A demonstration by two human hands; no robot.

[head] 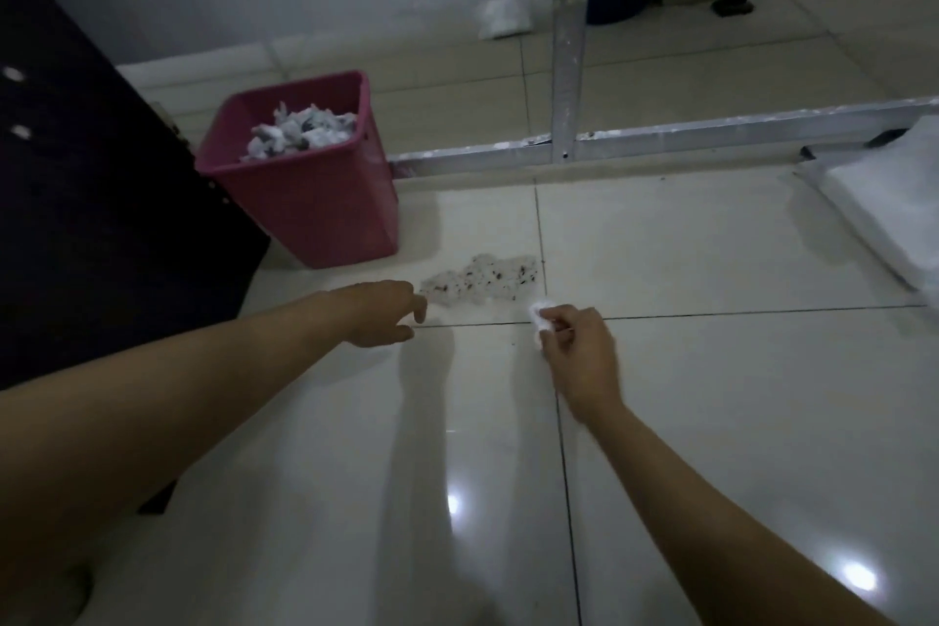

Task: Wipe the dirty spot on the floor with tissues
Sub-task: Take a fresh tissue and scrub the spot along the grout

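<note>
tiled floor [711,397]: hands flank dirty spot [480,281].

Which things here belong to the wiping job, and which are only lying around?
Belong to the job:
dirty spot
tissue in right hand
left hand
pink bin with used tissues

Just lying about:
dark cabinet
metal frame
white sheet
</note>
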